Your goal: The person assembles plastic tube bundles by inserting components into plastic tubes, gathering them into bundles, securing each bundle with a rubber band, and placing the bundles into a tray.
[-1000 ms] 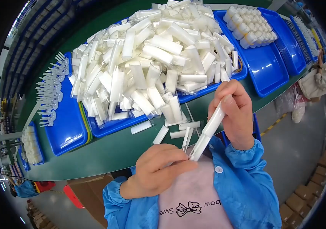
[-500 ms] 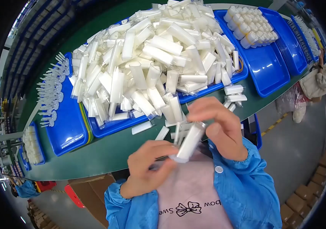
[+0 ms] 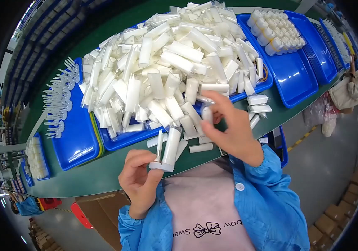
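Observation:
Between thumb and fingers, my left hand [image 3: 141,178] pinches the round white base of a part [image 3: 162,166]. From that base rise a thin white stem and a wider white tube [image 3: 172,146] in a clear sleeve, both nearly upright. My right hand [image 3: 233,129] is at the front edge of the large pile of white sleeved tubes [image 3: 158,62], its thumb and forefinger around a short white tube [image 3: 207,115]. Several loose tubes lie on the green table between and beyond the hands.
A blue tray [image 3: 76,140] with clear-white stemmed parts [image 3: 59,98] is at left. To the right, another blue tray [image 3: 294,79] holds bundled white cylinders [image 3: 275,31]. A few sleeved tubes [image 3: 257,99] lie right of my right hand. A cardboard box [image 3: 103,213] stands below the table edge.
My left hand has moved left with the base, now upright with the tube on it. My right hand let go of that tube and moved up to the pile, around another.

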Tool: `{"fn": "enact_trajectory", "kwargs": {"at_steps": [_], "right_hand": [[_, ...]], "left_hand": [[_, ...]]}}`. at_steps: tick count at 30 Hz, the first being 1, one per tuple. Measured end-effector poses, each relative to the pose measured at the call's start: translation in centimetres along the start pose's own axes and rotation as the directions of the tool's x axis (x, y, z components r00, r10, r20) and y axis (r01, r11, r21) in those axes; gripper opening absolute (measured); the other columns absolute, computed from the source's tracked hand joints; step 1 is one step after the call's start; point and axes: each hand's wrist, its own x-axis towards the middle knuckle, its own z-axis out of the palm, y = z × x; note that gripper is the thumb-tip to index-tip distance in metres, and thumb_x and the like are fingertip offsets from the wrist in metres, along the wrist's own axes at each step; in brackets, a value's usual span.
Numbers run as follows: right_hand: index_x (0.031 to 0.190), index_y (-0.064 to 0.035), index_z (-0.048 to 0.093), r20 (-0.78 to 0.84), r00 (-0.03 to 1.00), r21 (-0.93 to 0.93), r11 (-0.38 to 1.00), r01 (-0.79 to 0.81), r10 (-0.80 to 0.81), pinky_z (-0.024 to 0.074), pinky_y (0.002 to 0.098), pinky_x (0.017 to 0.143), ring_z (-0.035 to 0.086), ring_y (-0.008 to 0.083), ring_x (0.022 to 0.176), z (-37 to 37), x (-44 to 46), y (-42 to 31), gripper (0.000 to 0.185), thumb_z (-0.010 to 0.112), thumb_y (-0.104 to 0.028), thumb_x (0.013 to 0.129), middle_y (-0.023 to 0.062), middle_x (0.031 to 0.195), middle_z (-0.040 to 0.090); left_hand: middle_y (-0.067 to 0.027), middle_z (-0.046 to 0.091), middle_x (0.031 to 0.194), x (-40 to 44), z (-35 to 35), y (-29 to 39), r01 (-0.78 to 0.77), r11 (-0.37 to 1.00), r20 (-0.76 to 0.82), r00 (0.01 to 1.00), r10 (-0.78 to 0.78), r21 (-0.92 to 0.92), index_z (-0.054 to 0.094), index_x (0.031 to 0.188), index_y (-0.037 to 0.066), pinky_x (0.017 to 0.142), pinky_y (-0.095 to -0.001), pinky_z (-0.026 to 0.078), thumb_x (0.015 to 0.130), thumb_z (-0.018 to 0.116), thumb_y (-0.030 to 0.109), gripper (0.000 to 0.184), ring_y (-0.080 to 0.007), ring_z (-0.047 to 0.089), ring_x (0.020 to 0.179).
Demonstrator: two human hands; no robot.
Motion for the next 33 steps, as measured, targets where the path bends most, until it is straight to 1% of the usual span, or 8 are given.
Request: {"fn": "enact_trajectory", "kwargs": {"at_steps": [1, 3, 6, 12, 25, 30, 31, 33], "right_hand": [[0.119, -0.0048, 0.051, 0.000, 1.000, -0.001, 1.000, 0.000, 0.000, 0.0485, 0.0299, 0.067, 0.062, 0.0186, 0.071, -0.4, -0.1, 0.2, 0.042, 0.066, -0.011, 0.080, 0.0078, 0.087, 0.062], [0.120, -0.0034, 0.050, -0.029, 0.992, 0.558, 0.825, -0.086, 0.123, 0.0485, 0.0276, 0.077, 0.061, 0.0147, 0.082, -1.1, -0.4, 0.5, 0.037, 0.058, -0.006, 0.084, 0.0070, 0.094, 0.062], [0.121, -0.0027, 0.049, -0.091, 0.975, 0.803, 0.593, -0.048, 0.202, 0.0471, 0.0282, 0.083, 0.058, 0.0145, 0.092, -1.5, -0.4, 1.3, 0.035, 0.055, -0.005, 0.087, 0.0078, 0.101, 0.061], [0.125, -0.0022, 0.048, 0.024, 0.980, 0.893, 0.437, -0.109, 0.195, 0.0455, 0.0281, 0.086, 0.057, 0.0133, 0.096, -1.0, -0.8, 0.4, 0.039, 0.056, -0.006, 0.087, 0.0087, 0.103, 0.061], [0.127, -0.0010, 0.048, 0.231, 0.971, 0.886, 0.400, -0.235, 0.060, 0.0472, 0.0281, 0.084, 0.059, 0.0135, 0.096, -1.4, -1.5, 0.3, 0.040, 0.058, -0.009, 0.088, 0.0105, 0.104, 0.062], [0.128, 0.0001, 0.046, 0.312, 0.947, 0.813, 0.537, -0.226, -0.073, 0.0467, 0.0278, 0.086, 0.058, 0.0153, 0.102, -0.9, -2.8, -1.3, 0.044, 0.060, -0.003, 0.087, 0.0126, 0.107, 0.062], [0.128, -0.0005, 0.048, 0.321, 0.946, 0.843, 0.469, -0.262, -0.049, 0.0461, 0.0282, 0.086, 0.058, 0.0153, 0.101, -0.8, -2.9, -1.4, 0.043, 0.061, -0.004, 0.087, 0.0124, 0.107, 0.062], [0.126, -0.0008, 0.051, 0.272, 0.960, 0.811, 0.554, -0.188, -0.072, 0.0450, 0.0296, 0.088, 0.057, 0.0160, 0.102, -0.7, -2.9, -1.1, 0.042, 0.063, -0.005, 0.086, 0.0119, 0.107, 0.061]], "left_hand": [[-0.0102, 0.055, 0.097, 0.0, -0.1, -0.1, -0.049, 0.997, 0.019, 0.999, 0.048, 0.057, 0.063, 0.095, -0.001, 0.078, -0.0281, 0.044, 0.072, 0.068, -0.004, 0.023, -0.0167, 0.053, 0.088], [-0.0103, 0.058, 0.095, 0.0, 0.0, -0.2, -0.097, 0.989, 0.041, 0.995, 0.093, 0.108, 0.066, 0.093, -0.001, 0.074, -0.0282, 0.046, 0.071, 0.071, -0.003, 0.023, -0.0171, 0.055, 0.085], [-0.0101, 0.061, 0.088, 0.0, 0.5, 0.4, -0.189, 0.968, 0.213, 0.965, 0.153, 0.163, 0.070, 0.087, 0.001, 0.067, -0.0280, 0.047, 0.069, 0.072, -0.005, 0.019, -0.0182, 0.058, 0.077], [-0.0093, 0.061, 0.086, 0.7, 1.8, 1.1, -0.364, 0.921, 0.430, 0.860, 0.275, 0.139, 0.073, 0.090, 0.003, 0.058, -0.0275, 0.046, 0.064, 0.070, -0.010, 0.029, -0.0189, 0.058, 0.071], [-0.0100, 0.062, 0.082, 0.9, 2.2, 1.6, -0.428, 0.889, 0.503, 0.811, 0.299, 0.161, 0.073, 0.081, 0.004, 0.058, -0.0284, 0.045, 0.056, 0.061, -0.009, 0.031, -0.0209, 0.058, 0.070], [-0.0088, 0.062, 0.085, 0.8, 2.1, 1.1, -0.467, 0.859, 0.468, 0.820, 0.330, 0.212, 0.072, 0.088, 0.006, 0.057, -0.0266, 0.047, 0.059, 0.072, -0.004, 0.031, -0.0185, 0.059, 0.068], [-0.0088, 0.062, 0.085, 0.5, 2.1, 1.1, -0.465, 0.859, 0.470, 0.820, 0.327, 0.213, 0.072, 0.088, 0.006, 0.057, -0.0266, 0.047, 0.059, 0.072, -0.004, 0.031, -0.0185, 0.059, 0.068], [-0.0112, 0.063, 0.088, -0.4, 2.5, 1.0, -0.359, 0.886, 0.245, 0.924, 0.293, 0.293, 0.070, 0.087, 0.004, 0.059, -0.0287, 0.049, 0.062, 0.076, 0.001, 0.026, -0.0204, 0.061, 0.071]]}}
